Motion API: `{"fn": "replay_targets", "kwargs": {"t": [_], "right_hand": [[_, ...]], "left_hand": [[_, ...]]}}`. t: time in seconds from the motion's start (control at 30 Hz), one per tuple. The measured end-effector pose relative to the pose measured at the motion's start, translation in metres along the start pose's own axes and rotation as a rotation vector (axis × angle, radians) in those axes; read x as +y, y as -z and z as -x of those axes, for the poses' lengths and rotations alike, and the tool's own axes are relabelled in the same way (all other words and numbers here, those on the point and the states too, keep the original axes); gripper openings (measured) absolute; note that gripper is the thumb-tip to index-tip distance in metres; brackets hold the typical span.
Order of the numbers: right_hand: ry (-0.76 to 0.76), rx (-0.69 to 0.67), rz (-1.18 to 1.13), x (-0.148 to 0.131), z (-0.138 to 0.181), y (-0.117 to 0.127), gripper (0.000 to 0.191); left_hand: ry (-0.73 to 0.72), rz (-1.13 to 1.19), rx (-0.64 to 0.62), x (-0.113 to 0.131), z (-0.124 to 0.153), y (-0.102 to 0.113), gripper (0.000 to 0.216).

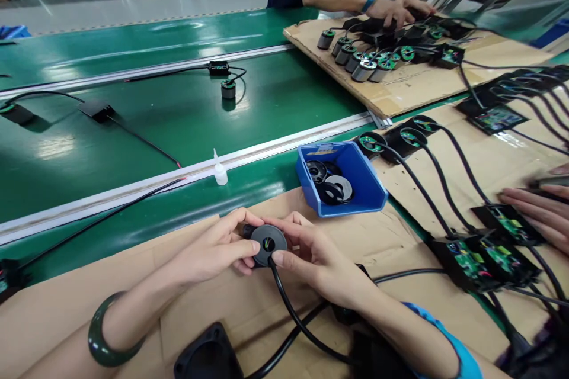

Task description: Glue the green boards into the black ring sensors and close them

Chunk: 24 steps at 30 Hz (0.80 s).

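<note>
- My fingers (246,247) are closed around the rim of a round black cap (278,239), thumbs on its upper face, so it sits right between my two hands; coloured wires show through its centre hole.
- A thick black cable (284,296) runs from the cap's near side, curving near and right beneath my right forearm.
- My left hand (217,251) comes in from the near left, a dark green bangle (103,331) around the wrist; my right hand (317,257) reaches in from the near right, fingers bent.
- Both hang over a cardboard sheet (111,290). A black square housing (207,355) lies on the near side, and my right forearm partly covers another dark piece.
- Just beyond my right hand stands a blue bin (371,198) holding black rings and a pale disc; a small white bottle (221,174) stands far of my left hand.
- To the right are open black boxes (464,263) with green boards, near another person's hand (540,213).
- At the far right, a co-worker's hands (393,12) touch black parts on a cardboard-covered board (418,92).
</note>
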State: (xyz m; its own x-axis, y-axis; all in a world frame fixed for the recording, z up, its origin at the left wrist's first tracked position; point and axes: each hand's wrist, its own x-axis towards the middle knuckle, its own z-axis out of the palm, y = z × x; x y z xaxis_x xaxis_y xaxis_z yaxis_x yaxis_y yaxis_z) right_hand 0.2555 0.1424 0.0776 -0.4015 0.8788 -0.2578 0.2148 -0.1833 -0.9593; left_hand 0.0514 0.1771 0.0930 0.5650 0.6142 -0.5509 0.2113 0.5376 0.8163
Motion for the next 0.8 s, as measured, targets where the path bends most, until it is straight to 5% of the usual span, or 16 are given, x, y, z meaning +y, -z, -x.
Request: {"fn": "replay_targets", "kwargs": {"t": [0.37,0.8], "right_hand": [[-0.005,-0.025,-0.071,-0.001,0.0,0.0,0.047],[0.051,0.008,0.034,-0.001,0.0,-0.006,0.047]], "left_hand": [[-0.038,-0.039,0.011,-0.002,0.001,-0.006,0.043],[-0.247,-0.06,0.045,-0.013,-0.002,-0.015,0.03]]}}
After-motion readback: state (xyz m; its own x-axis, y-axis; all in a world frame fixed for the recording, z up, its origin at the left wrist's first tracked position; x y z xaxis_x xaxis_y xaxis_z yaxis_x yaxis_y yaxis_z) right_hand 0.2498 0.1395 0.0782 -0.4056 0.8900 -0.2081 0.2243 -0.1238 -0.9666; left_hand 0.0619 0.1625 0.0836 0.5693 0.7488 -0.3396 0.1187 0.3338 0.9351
